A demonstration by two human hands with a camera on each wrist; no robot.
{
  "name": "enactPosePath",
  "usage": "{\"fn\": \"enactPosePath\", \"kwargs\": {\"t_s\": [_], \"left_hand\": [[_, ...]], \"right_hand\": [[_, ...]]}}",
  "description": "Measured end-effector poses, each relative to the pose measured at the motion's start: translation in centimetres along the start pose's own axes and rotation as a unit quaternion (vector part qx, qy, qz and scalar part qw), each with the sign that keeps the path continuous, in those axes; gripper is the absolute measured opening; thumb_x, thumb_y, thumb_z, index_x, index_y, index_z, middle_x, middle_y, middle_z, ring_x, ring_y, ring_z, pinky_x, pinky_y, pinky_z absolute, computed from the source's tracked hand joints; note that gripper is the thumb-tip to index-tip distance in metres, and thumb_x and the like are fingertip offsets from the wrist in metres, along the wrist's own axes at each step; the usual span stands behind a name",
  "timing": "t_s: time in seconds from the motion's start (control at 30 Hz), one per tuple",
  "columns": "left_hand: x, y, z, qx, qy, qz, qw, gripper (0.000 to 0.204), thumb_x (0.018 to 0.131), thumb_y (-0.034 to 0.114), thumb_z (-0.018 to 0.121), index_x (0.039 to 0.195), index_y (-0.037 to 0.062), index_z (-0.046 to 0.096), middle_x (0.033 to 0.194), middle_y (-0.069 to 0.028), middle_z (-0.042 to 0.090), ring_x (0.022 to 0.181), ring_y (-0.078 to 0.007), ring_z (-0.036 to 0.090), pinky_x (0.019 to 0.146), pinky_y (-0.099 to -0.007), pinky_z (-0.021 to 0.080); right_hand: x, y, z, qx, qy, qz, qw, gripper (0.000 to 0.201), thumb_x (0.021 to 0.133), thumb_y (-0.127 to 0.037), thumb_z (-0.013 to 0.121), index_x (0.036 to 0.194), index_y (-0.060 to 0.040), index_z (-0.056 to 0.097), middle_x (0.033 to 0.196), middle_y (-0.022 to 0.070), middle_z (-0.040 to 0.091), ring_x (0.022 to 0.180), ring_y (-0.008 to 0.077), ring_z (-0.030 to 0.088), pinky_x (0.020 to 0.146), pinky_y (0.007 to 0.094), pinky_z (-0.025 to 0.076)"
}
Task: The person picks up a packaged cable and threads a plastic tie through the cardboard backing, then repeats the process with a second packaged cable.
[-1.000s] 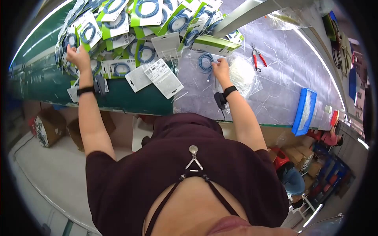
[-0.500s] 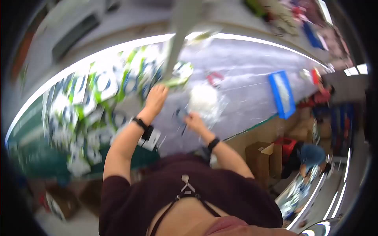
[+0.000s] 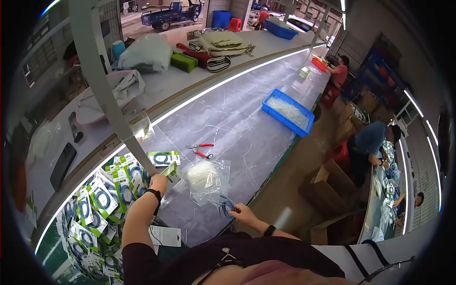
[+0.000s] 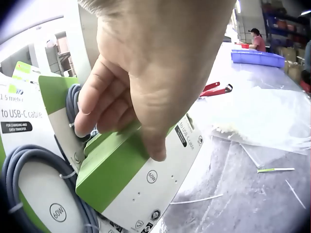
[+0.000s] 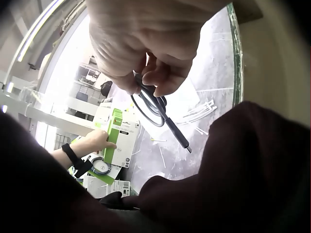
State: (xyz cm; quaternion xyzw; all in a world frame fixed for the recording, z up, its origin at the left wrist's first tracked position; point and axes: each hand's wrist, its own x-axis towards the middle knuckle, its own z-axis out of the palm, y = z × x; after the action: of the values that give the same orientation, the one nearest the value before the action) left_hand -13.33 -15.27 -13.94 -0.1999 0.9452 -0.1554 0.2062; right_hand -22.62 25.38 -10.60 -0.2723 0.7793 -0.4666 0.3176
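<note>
My left hand [image 3: 158,183] grips green-and-white cable packaging cards [image 3: 172,174] by their folded green end. In the left wrist view, the thumb lies across the face of the front card [image 4: 146,182], marked 60W, while the fingers reach behind. My right hand [image 3: 243,214] pinches a coiled blue-grey cable [image 3: 225,206] near the table's front edge. One plug end [image 5: 179,135] of that cable hangs down below the fingertips in the right wrist view. Left of the left hand lies a heap of carded cables [image 3: 102,197].
A clear bag of white ties [image 3: 204,176] lies between the hands, with red-handled pliers [image 3: 203,150] beyond. A blue tray [image 3: 287,112] sits farther along the table. A grey post [image 3: 111,107] rises by the left hand. Another person [image 3: 370,142] bends at the right.
The head view has swung toward the right. My left hand has left the far side of the heap and now holds packaging cards. The right hand has drawn the coiled cable toward the front edge.
</note>
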Motion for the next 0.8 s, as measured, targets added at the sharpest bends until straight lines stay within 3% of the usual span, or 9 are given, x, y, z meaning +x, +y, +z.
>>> {"fn": "enactPosePath", "kwargs": {"t_s": [0.1,0.2,0.43,0.53,0.6,0.63,0.67,0.7,0.8], "left_hand": [[-0.2,-0.8,0.6,0.010,0.040,0.014,0.999,0.010,0.074,0.010,0.061,0.072,0.0112,0.072,0.078,-0.0080,0.069,0.075,-0.0235,0.068,0.059,-0.0316,0.054],[-0.9,-1.0,0.8,-0.012,0.062,0.022,0.998,0.010,0.074,0.011,0.061,0.073,0.0110,0.071,0.076,-0.0087,0.069,0.074,-0.0245,0.068,0.059,-0.0339,0.053],[-2.7,-2.4,-2.0,-0.058,0.051,-0.063,0.995,0.011,0.076,0.017,0.062,0.076,0.0109,0.071,0.080,-0.0103,0.068,0.076,-0.0232,0.067,0.060,-0.0359,0.052],[-6.2,-3.3,-4.6,-0.214,0.157,-0.036,0.963,0.019,0.079,0.024,0.060,0.079,0.0057,0.066,0.083,-0.0159,0.062,0.079,-0.0318,0.062,0.066,-0.0404,0.050],[-7.0,-4.1,-4.2,-0.391,0.233,-0.012,0.890,0.022,0.079,0.022,0.059,0.080,0.0007,0.058,0.083,-0.0207,0.058,0.077,-0.0399,0.057,0.065,-0.0450,0.046],[-8.3,-3.9,-5.7,-0.514,0.193,-0.068,0.833,0.023,0.080,0.024,0.060,0.083,0.0007,0.056,0.084,-0.0223,0.057,0.077,-0.0398,0.056,0.066,-0.0437,0.045],[-9.0,-3.7,-5.8,-0.534,0.189,-0.098,0.818,0.023,0.084,0.023,0.059,0.093,0.0013,0.056,0.082,-0.0175,0.060,0.074,-0.0312,0.058,0.067,-0.0380,0.046],[-9.2,-2.7,-4.9,-0.711,0.231,-0.045,0.662,0.026,0.089,0.022,0.055,0.105,0.0011,0.053,0.085,-0.0092,0.061,0.075,-0.0192,0.058,0.069,-0.0324,0.046],[-12.8,1.1,-10.3,-0.877,0.197,-0.083,0.430,0.025,0.095,0.020,0.048,0.114,0.0043,0.049,0.096,-0.0042,0.060,0.078,-0.0107,0.059,0.065,-0.0252,0.049]], "right_hand": [[-0.1,-0.7,-1.2,-0.032,0.034,-0.064,0.997,0.028,0.080,-0.026,0.070,0.086,0.0002,0.060,0.069,0.0030,0.052,0.056,0.0093,0.052,0.051,0.0255,0.043],[-0.9,0.6,-2.6,-0.015,0.038,0.005,0.999,0.033,0.077,-0.031,0.069,0.087,0.0007,0.063,0.077,0.0110,0.055,0.069,0.0191,0.056,0.062,0.0301,0.045],[0.3,0.7,-4.4,0.001,0.013,0.001,1.000,0.032,0.078,-0.029,0.070,0.091,-0.0004,0.064,0.080,0.0094,0.056,0.069,0.0167,0.055,0.063,0.0291,0.045],[1.7,-0.8,-5.8,0.008,-0.013,0.017,1.000,0.029,0.079,-0.027,0.069,0.093,-0.0020,0.064,0.080,0.0068,0.058,0.068,0.0138,0.055,0.063,0.0281,0.045],[3.1,-2.2,-6.7,0.049,-0.009,-0.003,0.999,0.019,0.081,-0.018,0.069,0.095,-0.0057,0.065,0.073,-0.0018,0.058,0.060,0.0070,0.051,0.051,0.0244,0.042],[3.5,-3.8,-7.4,0.013,0.004,-0.025,1.000,0.017,0.082,-0.016,0.068,0.096,-0.0075,0.065,0.074,-0.0026,0.059,0.059,0.0045,0.048,0.052,0.0220,0.040],[3.8,-6.1,-8.1,0.049,-0.009,0.025,0.998,0.016,0.083,-0.017,0.067,0.096,-0.0073,0.065,0.073,-0.0027,0.058,0.056,0.0029,0.046,0.050,0.0197,0.037],[5.6,-4.4,-7.9,0.051,0.003,-0.055,0.997,0.018,0.085,-0.019,0.066,0.098,-0.0068,0.064,0.070,-0.0036,0.055,0.052,0.0025,0.044,0.046,0.0191,0.036],[6.6,-10.3,-7.9,0.123,-0.030,-0.066,0.990,0.020,0.089,-0.017,0.061,0.105,-0.0041,0.061,0.071,-0.0041,0.054,0.054,0.0032,0.046,0.049,0.0179,0.037]]}}
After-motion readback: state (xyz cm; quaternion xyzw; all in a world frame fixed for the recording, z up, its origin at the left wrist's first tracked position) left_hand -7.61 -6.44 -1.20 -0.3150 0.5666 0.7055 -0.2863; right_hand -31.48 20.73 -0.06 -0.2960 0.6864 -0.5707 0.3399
